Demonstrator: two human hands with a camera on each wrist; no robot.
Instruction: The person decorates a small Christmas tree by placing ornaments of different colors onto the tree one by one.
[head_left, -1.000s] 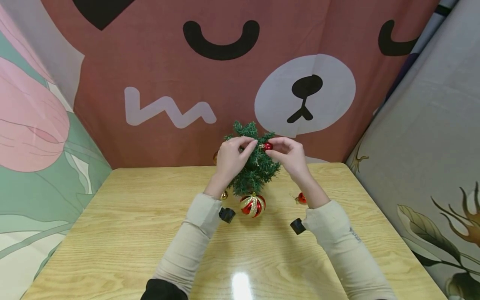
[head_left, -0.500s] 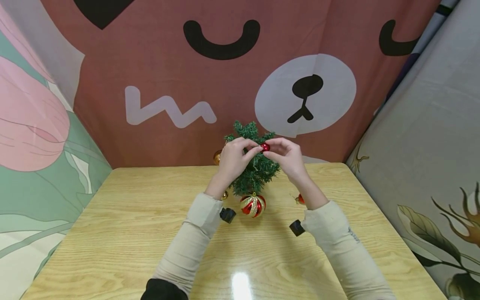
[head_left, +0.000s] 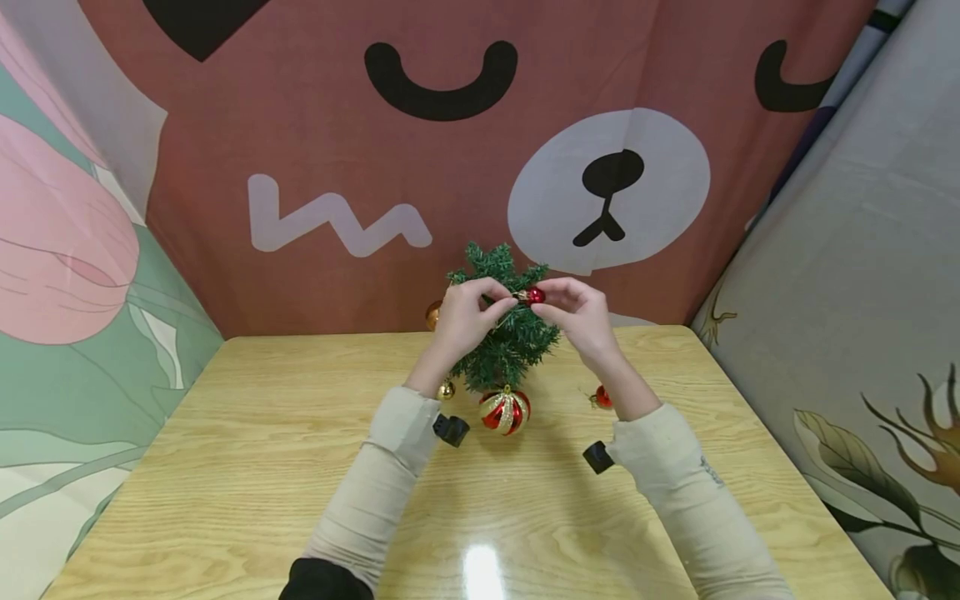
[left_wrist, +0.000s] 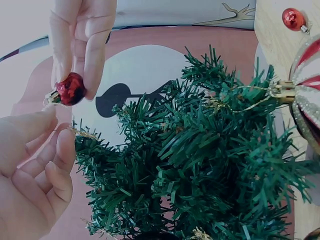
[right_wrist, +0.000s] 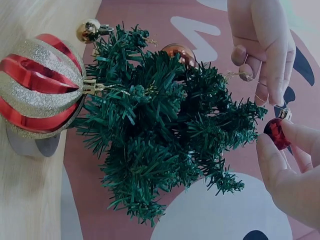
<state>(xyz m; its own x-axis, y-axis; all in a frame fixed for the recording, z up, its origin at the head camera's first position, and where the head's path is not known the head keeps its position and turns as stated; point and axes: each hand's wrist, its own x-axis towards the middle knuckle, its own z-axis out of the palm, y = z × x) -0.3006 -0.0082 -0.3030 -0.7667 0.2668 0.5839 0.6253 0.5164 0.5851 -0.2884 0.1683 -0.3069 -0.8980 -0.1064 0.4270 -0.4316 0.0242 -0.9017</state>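
Note:
Between both hands hangs a small shiny red bauble [head_left: 535,295] with a gold cap, in front of the upper part of a small green artificial Christmas tree [head_left: 517,337]. My right hand [head_left: 581,321] pinches the bauble between thumb and fingers; the right wrist view shows its cap [right_wrist: 285,113] upward. My left hand [head_left: 465,317] has thumb and fingertips together at the bauble's thin gold string [left_wrist: 82,132], close beside the cap. A large red-and-gold striped bauble [head_left: 506,412] hangs at the tree's front.
A small gold bauble [head_left: 447,390] and an orange-gold one [head_left: 433,315] show at the tree's left. Another red bauble [head_left: 602,397] lies on the wooden table [head_left: 247,467], partly behind the right forearm. Behind the tree hangs a printed bear curtain [head_left: 337,142].
Half a second ago the fingertips of both hands met around the red bauble. Now the right hand has drawn it slightly right, and its gold cap shows between the hands.

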